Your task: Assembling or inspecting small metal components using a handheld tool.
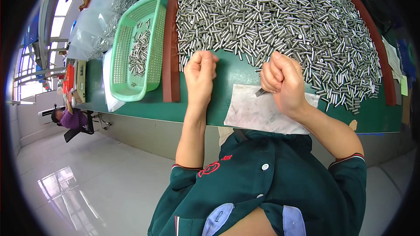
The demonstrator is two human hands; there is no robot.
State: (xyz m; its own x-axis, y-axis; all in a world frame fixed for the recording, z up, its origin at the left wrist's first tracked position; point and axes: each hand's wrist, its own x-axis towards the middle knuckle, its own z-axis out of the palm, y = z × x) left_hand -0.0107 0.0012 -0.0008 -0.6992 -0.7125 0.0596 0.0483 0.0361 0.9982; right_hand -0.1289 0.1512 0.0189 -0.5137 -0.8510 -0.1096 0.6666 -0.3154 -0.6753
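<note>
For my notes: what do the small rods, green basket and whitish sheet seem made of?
Small rods: metal, probably steel, smooth and shiny, judging by bright highlights.
Green basket: likely moulded plastic, satin, given its even colour and regular perforations.
Whitish sheet: apparently fabric, matte and smudged, from its soft creases; paper is possible.

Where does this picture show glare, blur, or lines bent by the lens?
In the head view, bright glare lies on the shiny floor; the window at left looks washed out; the right-hand red rail bows outward; the left hand seems slightly blurred at its fingers.
</note>
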